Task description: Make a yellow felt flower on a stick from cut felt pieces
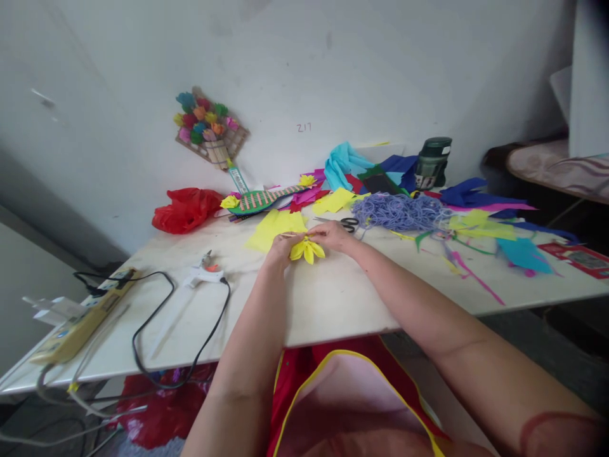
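Both hands meet over the middle of the table around a yellow paper flower [308, 251] whose petals spread toward me. My left hand [284, 246] is closed on the flower's left side, with a thin light stick or edge showing by its fingers. My right hand [332, 235] pinches the flower's top near its base. What exactly lies between the fingertips is too small to tell. Behind my left hand lies a yellow paper sheet [271, 230]. Black-handled scissors [349, 224] rest just beyond my right hand.
To the left lie a white glue gun [202, 274] with its black cord and a power strip [85, 324]. A red plastic bag [185, 211], a green woven piece [266, 200], purple-blue yarn [402, 211], coloured paper scraps and a dark jar [432, 164] line the back and right.
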The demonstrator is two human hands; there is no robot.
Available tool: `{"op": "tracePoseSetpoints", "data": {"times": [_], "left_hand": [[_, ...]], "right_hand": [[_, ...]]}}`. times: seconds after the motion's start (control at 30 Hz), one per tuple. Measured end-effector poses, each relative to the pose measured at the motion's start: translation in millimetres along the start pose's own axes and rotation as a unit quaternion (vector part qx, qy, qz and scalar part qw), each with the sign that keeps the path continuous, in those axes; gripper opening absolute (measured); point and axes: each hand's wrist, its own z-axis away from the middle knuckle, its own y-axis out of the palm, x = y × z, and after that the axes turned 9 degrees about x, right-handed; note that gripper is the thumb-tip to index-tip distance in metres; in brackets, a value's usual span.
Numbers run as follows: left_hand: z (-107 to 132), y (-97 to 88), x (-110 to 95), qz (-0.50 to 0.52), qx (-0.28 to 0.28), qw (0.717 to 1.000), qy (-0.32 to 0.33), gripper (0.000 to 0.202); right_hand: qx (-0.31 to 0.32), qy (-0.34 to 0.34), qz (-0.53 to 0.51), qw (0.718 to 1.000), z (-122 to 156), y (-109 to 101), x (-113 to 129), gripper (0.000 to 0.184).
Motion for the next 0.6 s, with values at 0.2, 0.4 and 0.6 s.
{"op": "tracePoseSetpoints", "data": {"times": [0.2,0.4,0.6], "left_hand": [[-5,-1.7,7,-0.017,-0.005,1.0,-0.002,0.038],[-7,-3.4,9,-0.006,0.01,1.0,0.003,0.044],[-5,-1.2,7,0.003,-0.005,1.0,-0.002,0.039]], "right_hand": [[0.012,0.011,0.037,0.999,0,-10,3,0.019],[0.019,0.021,0.1,0.995,1,-13,10,0.022],[0.017,0.006,0.127,0.992,1,-11,12,0.022]]}}
